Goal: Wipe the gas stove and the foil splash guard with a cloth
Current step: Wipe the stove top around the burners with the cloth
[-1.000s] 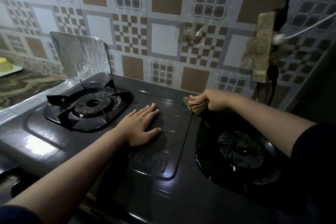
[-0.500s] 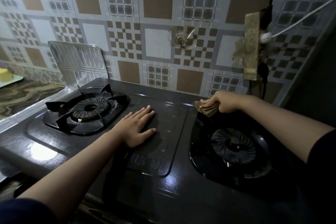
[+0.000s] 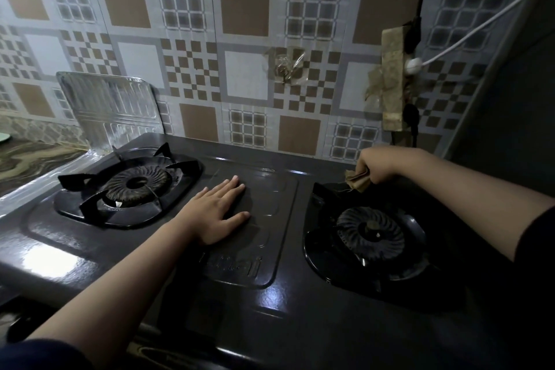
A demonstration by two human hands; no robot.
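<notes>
At the stove, near edge first: our left hand (image 3: pixel 220 213) lay flat on the raised centre panel of the black gas stove (image 3: pixel 279 303), its fingers (image 3: pixel 231 189) straight and slightly spread, holding nothing and steadying the body. To either side sat the burners, the left burner (image 3: pixel 135 186) under its pan support, the right burner (image 3: pixel 371 233) in its dark well. Farther back our right hand (image 3: pixel 381 164) gripped a bunched brownish cloth (image 3: pixel 357 180), fingers curled tight around it, the wad pressed at the rear left corner of the right burner well. Behind the left burner the foil splash guard (image 3: pixel 111 108) stood upright against the patterned tiled wall (image 3: pixel 240 24), not yet reached by the cloth. On the wall to the right hung a taped power strip (image 3: pixel 393 78) with a white cord (image 3: pixel 480 21)

We judged the wiping of the stove top was under way, with the guard left to do. To do it well we would keep the left palm bearing down so the stove did not slide, work the cloth in short overlapping strokes along the well's rim, and keep it clear of the burner head, whose ridges could snag the frayed threads
</notes>
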